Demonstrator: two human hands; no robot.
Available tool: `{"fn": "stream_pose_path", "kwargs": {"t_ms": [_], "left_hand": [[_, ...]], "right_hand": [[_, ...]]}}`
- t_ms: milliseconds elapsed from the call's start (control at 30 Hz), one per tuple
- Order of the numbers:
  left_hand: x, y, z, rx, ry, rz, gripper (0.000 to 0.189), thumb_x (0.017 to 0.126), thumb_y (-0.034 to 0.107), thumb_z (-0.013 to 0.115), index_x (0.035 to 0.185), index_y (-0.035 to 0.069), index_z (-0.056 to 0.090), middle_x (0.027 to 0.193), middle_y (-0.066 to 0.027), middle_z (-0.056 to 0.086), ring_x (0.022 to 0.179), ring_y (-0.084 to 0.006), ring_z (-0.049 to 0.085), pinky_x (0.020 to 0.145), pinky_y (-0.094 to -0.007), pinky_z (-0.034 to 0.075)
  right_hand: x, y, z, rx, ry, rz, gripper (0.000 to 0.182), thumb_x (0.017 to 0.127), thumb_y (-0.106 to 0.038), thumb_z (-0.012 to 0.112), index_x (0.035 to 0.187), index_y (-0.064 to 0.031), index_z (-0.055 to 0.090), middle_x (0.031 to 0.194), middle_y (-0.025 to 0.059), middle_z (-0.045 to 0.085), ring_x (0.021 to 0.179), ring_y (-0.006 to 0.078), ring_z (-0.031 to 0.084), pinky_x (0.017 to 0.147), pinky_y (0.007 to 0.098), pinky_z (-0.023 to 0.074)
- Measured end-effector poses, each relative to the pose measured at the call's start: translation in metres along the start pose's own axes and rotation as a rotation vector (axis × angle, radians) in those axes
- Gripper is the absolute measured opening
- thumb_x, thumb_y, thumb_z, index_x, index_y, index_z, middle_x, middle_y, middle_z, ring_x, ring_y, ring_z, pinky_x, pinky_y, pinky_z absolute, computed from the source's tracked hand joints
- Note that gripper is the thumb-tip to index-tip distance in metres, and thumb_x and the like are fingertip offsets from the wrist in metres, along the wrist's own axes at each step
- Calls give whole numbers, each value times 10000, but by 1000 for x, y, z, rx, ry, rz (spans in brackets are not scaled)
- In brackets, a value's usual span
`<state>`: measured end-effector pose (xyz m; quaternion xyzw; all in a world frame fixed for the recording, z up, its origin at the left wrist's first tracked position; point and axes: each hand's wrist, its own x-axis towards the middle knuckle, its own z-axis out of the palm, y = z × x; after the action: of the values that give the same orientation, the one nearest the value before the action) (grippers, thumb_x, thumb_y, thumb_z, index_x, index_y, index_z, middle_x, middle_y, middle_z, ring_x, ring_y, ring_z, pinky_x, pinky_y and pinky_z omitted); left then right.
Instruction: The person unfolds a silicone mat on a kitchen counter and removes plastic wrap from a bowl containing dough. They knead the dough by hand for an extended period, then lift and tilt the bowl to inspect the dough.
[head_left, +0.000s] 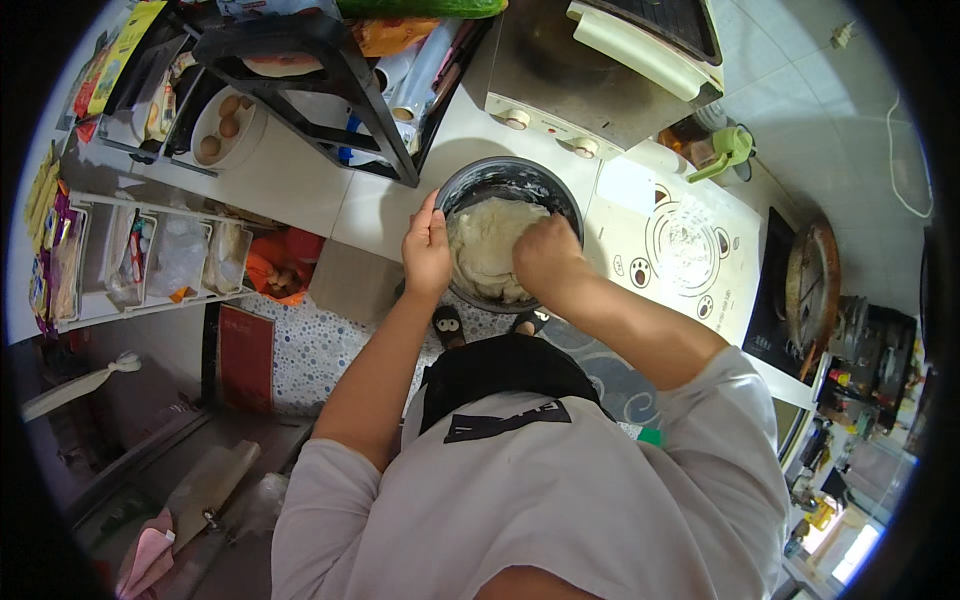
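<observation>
A pale, lumpy mass of dough (491, 236) fills much of a dark round pot (510, 166), whose inner wall is smeared with white flour or dough. My left hand (427, 251) grips the pot's left rim, thumb near the top edge and fingers along the outside. Inside the pot, at its right side, my right hand (551, 255) is a curled fist pressed against the dough; it is slightly blurred and its fingertips are hidden. The pot is at the front edge of the white counter (300, 199), in front of my body.
Right of the pot lies a printed kneading mat (611, 240) dusted with flour. Behind stands a countertop oven (555, 112). A black rack (367, 142) and a white bowl (247, 139) with several eggs are at the left. A round lid (814, 277) stands far right.
</observation>
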<state>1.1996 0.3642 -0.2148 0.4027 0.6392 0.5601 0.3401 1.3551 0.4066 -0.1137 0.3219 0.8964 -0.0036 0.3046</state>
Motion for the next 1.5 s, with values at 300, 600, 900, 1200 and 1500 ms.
{"fn": "stream_pose_path", "kwargs": {"t_ms": [300, 600, 900, 1200, 1500], "left_hand": [[1, -9, 1, -103, 15, -28, 305, 940, 147, 434, 1218, 58, 523, 1035, -120, 575, 946, -189, 548, 857, -284, 409], [2, 1, -1, 15, -16, 22, 310, 943, 158, 434, 1225, 59, 516, 1022, -106, 569, 937, -184, 546, 854, -278, 406], [31, -6, -5, 92, -172, -31, 288, 929, 152, 465, 1199, 96, 545, 1052, -156, 579, 951, -218, 562, 834, -278, 418], [55, 23, 8, 152, -179, -73, 278, 900, 202, 538, 1079, 0, 600, 860, -71, 658, 776, -101, 566, 730, -245, 449], [-22, 12, 12, 1, 78, -134, 369, 966, 243, 387, 1201, -22, 490, 1110, -133, 571, 1019, -200, 528, 895, -298, 396]], "right_hand": [[37, 26, -37, 406, 198, 137, 353, 772, -121, 520, 1054, 87, 561, 1048, 246, 594, 962, 297, 604, 802, 375, 485], [105, -36, 17, 561, 258, 168, 401, 791, -227, 506, 1086, 45, 530, 1113, 190, 547, 1075, 315, 513, 931, 535, 349], [33, -10, 26, 576, 360, -218, 225, 795, -179, 520, 939, -50, 635, 987, 144, 608, 1023, 282, 548, 993, 483, 312], [7, 18, 46, 1049, 524, 69, 324, 881, -250, 470, 1045, 9, 573, 1091, 171, 586, 1063, 303, 529, 1003, 459, 316], [101, 1, 4, 630, 60, 318, 352, 820, -226, 481, 1082, -20, 595, 1171, 164, 556, 1142, 302, 464, 945, 442, 317]]}}
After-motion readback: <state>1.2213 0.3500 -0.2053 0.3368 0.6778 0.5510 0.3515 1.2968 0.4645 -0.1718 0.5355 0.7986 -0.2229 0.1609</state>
